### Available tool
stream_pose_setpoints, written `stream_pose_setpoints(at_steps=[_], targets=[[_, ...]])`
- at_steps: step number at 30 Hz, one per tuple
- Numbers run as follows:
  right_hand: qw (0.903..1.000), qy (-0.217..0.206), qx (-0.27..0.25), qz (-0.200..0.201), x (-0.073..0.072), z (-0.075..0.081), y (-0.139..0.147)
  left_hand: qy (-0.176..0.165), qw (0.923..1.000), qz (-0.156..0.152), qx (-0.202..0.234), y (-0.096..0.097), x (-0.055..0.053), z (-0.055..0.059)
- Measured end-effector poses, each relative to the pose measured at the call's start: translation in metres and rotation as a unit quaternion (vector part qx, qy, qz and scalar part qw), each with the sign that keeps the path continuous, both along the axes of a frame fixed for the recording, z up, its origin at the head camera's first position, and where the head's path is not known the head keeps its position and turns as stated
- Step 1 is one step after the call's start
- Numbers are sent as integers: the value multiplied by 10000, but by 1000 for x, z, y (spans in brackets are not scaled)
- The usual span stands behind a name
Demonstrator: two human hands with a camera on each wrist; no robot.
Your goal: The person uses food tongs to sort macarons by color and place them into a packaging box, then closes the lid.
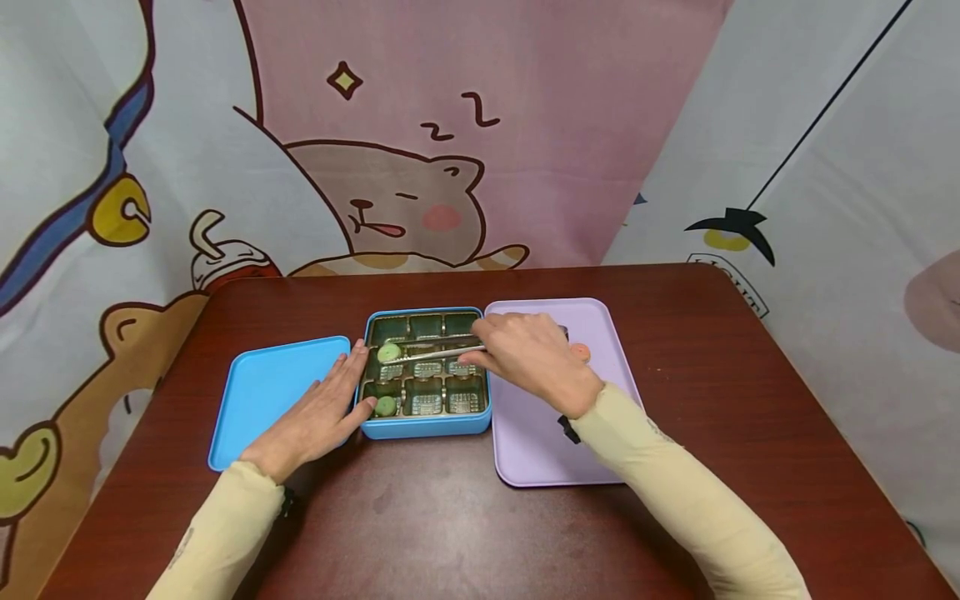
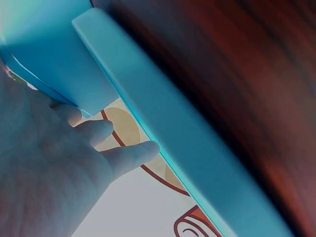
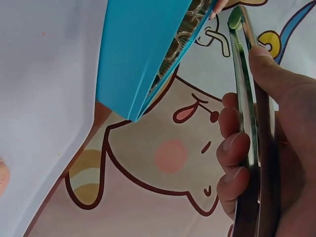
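Note:
My right hand (image 1: 536, 358) grips a pair of metal tongs (image 1: 442, 353), fingers wrapped round both arms. Between the tong tips sits a green round piece (image 3: 236, 18), seen over the left column of the blue box (image 1: 426, 427). A gold-toned divided insert (image 1: 426, 385) lines that box. In its front left compartment lies a second green round piece (image 1: 385, 407). My left hand (image 1: 318, 417) lies along the box's left side with straight fingers, the thumb at the front left corner. The left wrist view shows these fingers (image 2: 131, 157) close to a blue lid's edge.
Left of the box lies the flat blue lid (image 1: 262, 400), partly under my left hand. A lilac tray (image 1: 555, 458) stands directly right of the box, with an orange piece (image 1: 580, 352) on it behind my right wrist. A printed curtain (image 1: 570, 167) hangs behind the brown table (image 1: 420, 533).

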State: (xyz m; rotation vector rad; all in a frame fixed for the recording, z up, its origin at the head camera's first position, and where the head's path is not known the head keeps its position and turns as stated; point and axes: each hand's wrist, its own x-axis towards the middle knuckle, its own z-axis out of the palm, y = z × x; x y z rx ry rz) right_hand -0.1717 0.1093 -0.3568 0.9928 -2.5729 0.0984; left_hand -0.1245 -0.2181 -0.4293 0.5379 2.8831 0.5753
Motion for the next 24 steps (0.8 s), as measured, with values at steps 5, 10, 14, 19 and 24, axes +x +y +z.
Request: stream_pose_setpoints(at_steps=[5, 10, 14, 19, 24], targets=[[9999, -10, 136, 15, -5, -3, -7, -16, 10000, -16, -12, 0, 0, 0], [9994, 13, 337, -15, -8, -5, -15, -5, 10000, -17, -5, 0, 0, -1], [9991, 122, 402, 20, -9, -4, -20, -8, 10000, -17, 1, 0, 1, -1], [9987, 181, 461, -73, -9, -3, -25, -1, 10000, -8, 12, 0, 1, 0], [9977, 120, 646, -191, -10, -2, -29, 8, 10000, -1, -5, 1, 0, 0]])
